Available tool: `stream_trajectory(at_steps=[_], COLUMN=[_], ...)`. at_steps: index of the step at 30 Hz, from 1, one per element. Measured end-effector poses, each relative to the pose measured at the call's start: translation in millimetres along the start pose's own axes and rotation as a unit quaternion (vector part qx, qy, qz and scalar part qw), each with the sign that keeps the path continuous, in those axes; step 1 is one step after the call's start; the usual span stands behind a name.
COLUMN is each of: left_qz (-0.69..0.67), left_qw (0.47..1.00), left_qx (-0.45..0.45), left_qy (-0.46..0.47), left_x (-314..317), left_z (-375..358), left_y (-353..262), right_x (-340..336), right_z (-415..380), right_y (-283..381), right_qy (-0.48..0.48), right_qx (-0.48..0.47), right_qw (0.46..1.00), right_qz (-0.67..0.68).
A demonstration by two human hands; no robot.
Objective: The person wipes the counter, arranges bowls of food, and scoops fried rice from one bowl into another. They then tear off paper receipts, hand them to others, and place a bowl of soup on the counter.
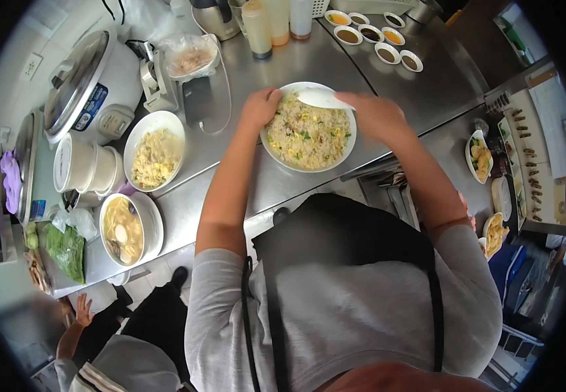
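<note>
A white bowl (350,147) full of fried rice (306,137) with egg and green bits stands on the steel counter in front of me. At its upper left rim, my left hand (261,106) grips the edge with thumb and fingers. My right hand (381,116) is closed on the handle of a white spoon (321,98), whose bowl lies over the far part of the rice. To the left is a second white bowl (177,125) of rice with egg.
A soup bowl (123,228), white tubs (77,163), a rice cooker (83,88) and bagged greens (66,251) stand left. Squeeze bottles (257,29) and small sauce dishes (371,32) are at the back. A co-worker (132,359) is at lower left.
</note>
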State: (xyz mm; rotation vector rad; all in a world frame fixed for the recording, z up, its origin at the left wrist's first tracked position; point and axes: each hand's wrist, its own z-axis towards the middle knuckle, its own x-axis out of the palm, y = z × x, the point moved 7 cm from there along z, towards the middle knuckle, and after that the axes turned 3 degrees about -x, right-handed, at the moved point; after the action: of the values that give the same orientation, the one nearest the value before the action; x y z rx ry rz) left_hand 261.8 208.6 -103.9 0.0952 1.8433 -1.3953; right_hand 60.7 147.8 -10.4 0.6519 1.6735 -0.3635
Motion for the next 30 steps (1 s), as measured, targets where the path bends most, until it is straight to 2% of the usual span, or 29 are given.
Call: stream_trajectory(at_steps=[4, 5, 7, 10, 14, 16, 17, 20, 22, 26, 29, 30], left_qz=[-0.005, -0.003, 0.001, -0.089, -0.201, -0.275, -0.315, -0.410, -0.436, -0.415, -0.369, -0.361], left_qw=[0.997, 0.998, 0.999, 0.995, 0.967, 0.943, 0.928, 0.882, 0.860, 0.853, 0.857, 0.858], left_qx=[0.003, 0.007, 0.016, -0.047, -0.093, -0.131, -0.156, -0.231, -0.261, -0.285, -0.297, -0.296], left_qy=[0.071, 0.063, 0.050, 0.018, -0.124, -0.135, -0.123, -0.023, 0.052, 0.140, 0.201, 0.215], left_x=[19.6, 20.5, 22.0, 17.4, 17.0, 25.0, 29.3, 47.9, 57.4, 64.4, 60.8, 57.4], left_z=[27.9, 29.0, 32.9, 17.8, -15.0, -38.8, -50.6, -87.0, -107.2, -127.3, -125.7, -123.1], left_y=[20.4, 25.9, 36.7, 48.8, 67.4, 68.2, 66.2, 52.3, 37.1, 8.4, 7.5, 11.7], right_x=[-3.1, 0.8, 4.6, 12.5, 46.6, 58.5, 60.5, 52.1, 39.7, 52.1, 35.8, 35.2], right_z=[48.2, 55.6, 60.3, 47.8, 19.3, 10.2, 7.0, -5.4, -19.1, -39.3, -45.0, -45.5], right_y=[23.3, 24.1, 7.9, -20.7, -38.9, -32.5, -30.8, -40.7, -37.0, -20.4, -29.0, -34.9], right_qy=[0.017, 0.027, 0.026, 0.033, -0.002, -0.026, -0.037, -0.061, -0.024, 0.015, -0.063, -0.048], right_qx=[-0.075, -0.092, -0.065, -0.017, 0.045, 0.059, 0.066, 0.087, 0.100, 0.087, 0.068, 0.092], right_qw=[0.993, 0.990, 0.995, 0.999, 0.995, 0.996, 0.996, 0.988, 0.989, 0.995, 0.992, 0.990], right_qz=[-0.088, -0.104, -0.069, -0.003, 0.092, 0.061, 0.048, 0.115, 0.106, 0.042, 0.091, 0.097])
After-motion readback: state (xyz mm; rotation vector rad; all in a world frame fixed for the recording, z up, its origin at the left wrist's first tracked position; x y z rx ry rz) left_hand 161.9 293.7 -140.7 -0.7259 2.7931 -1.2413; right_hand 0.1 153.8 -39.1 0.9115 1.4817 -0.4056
